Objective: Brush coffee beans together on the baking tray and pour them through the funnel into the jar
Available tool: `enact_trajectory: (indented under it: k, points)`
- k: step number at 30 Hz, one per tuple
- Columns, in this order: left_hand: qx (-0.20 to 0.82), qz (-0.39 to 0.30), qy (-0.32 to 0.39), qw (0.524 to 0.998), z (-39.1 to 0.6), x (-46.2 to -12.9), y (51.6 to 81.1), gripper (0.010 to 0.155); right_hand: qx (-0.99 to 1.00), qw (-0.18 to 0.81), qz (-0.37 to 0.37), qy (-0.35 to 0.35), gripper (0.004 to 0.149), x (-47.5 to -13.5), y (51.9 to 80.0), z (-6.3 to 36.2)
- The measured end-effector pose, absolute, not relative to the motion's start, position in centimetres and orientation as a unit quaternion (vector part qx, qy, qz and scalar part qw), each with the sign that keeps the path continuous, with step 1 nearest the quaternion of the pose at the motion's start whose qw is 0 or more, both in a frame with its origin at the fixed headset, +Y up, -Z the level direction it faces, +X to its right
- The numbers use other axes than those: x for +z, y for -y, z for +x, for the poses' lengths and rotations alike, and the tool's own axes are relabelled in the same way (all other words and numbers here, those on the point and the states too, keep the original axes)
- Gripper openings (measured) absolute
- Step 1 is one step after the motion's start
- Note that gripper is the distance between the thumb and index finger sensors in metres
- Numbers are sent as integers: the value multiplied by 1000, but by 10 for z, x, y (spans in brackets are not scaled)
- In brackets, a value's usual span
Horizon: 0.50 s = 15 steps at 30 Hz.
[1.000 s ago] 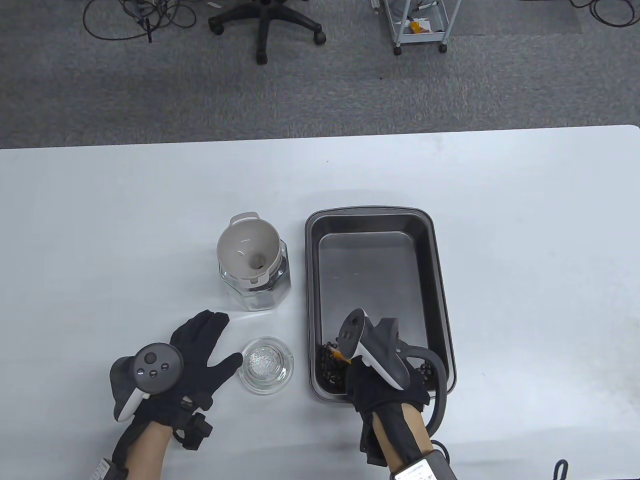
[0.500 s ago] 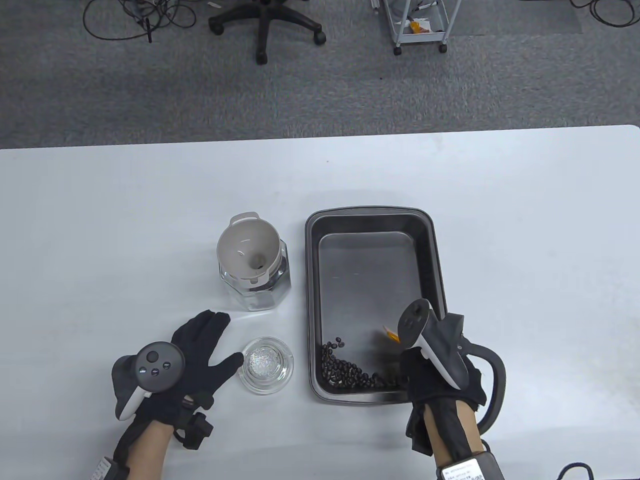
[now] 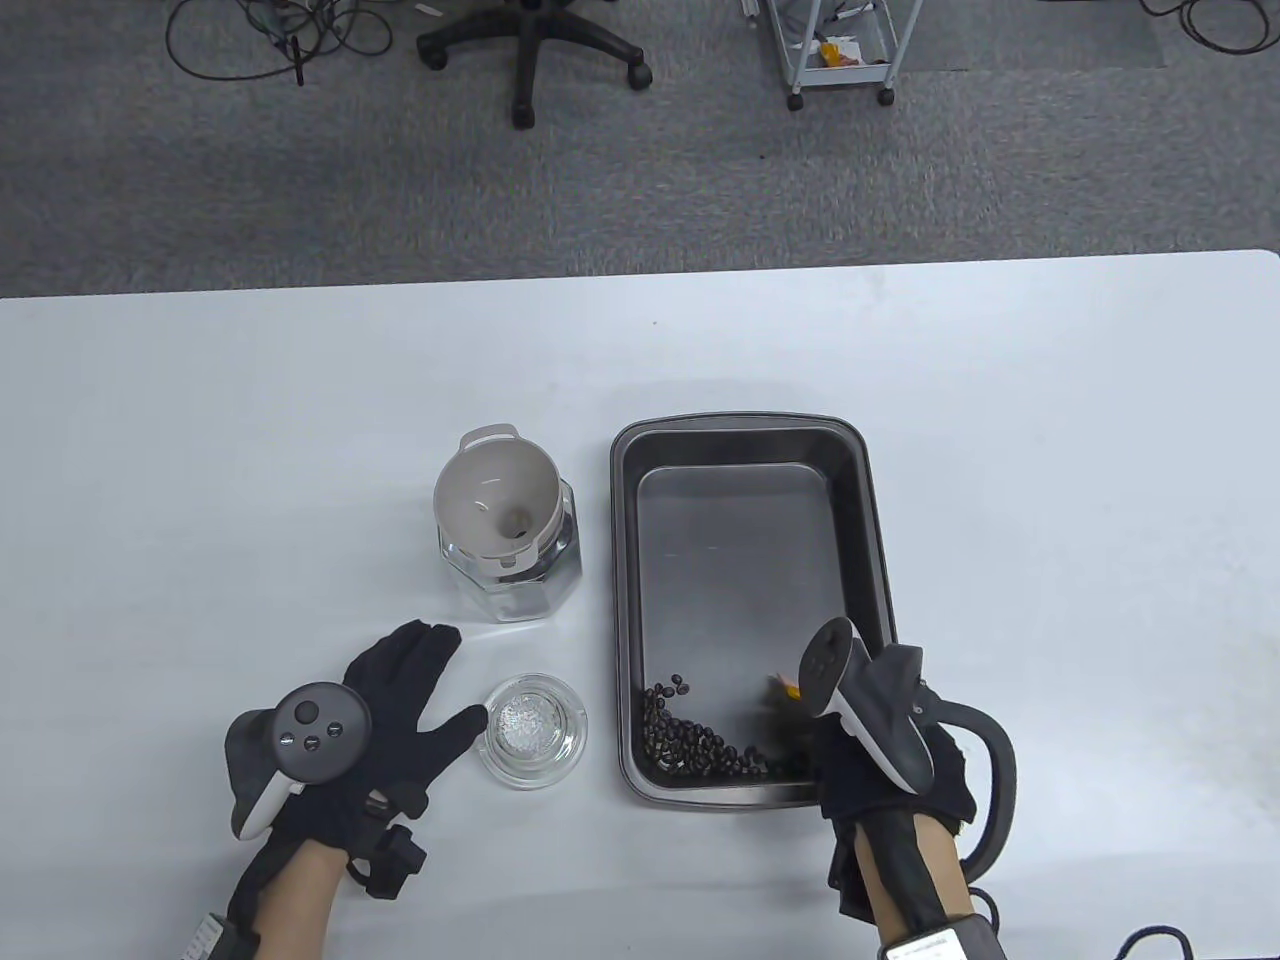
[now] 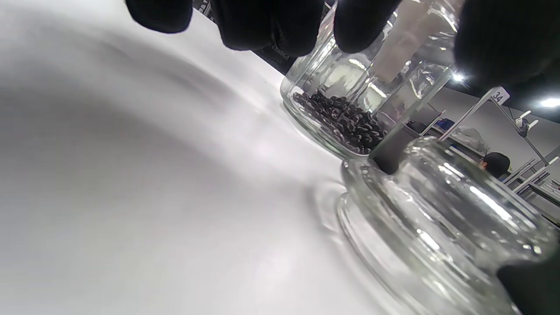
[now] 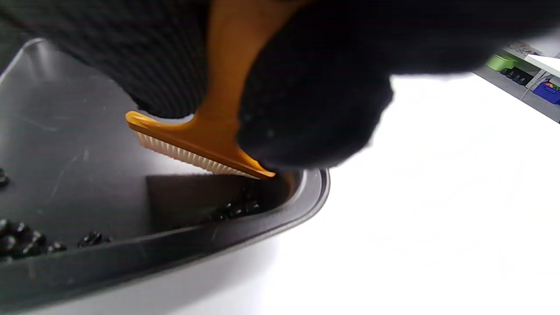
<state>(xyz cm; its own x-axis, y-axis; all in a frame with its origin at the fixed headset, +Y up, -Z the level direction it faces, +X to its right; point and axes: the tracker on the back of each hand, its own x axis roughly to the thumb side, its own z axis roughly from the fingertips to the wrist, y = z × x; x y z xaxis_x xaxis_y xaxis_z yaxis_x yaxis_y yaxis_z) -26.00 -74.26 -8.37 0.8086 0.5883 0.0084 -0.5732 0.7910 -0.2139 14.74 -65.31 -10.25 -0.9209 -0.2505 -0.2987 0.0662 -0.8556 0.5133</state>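
Since half a second ago the right hand [image 3: 885, 770] has slid slightly toward the tray's near edge with the brush; a second ago it was over the tray's near left corner, and it now sits at the near right corner. The left hand has not moved.

A wide white table [image 3: 250, 450] carries everything. On it, right of centre, lies a dark rectangular metal baking tray [image 3: 860, 520], its long side running away from the person. Left of the tray stands a clear faceted glass jar [image 3: 515, 585] with a pale grey plastic funnel [image 3: 480, 495] seated in its mouth; the left wrist view shows a layer of beans already at the jar's bottom. Just in front of the jar lies a round clear glass lid [image 3: 532, 730].

The left hand [image 3: 390, 720] rests flat on the table, fingers straight and spread, thumb tip just beside the lid, holding nothing. The right hand's grip is closed around the handle of a small orange plastic brush with pale bristles [image 5: 199, 142]. In the right wrist view the brush head hangs tilted just above the tray floor at the near right corner.

Dark coffee beans [image 3: 690, 745] lie in a loose band along the tray's near wall, thickest toward the near left corner, with a few more under the brush.
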Motion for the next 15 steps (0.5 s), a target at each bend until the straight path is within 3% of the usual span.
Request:
enact_trajectory:
  k: [15]
  points:
    - [305,-102,36,946,-260,-83,743,82,-930,59,187,310,45,-105,656,144]
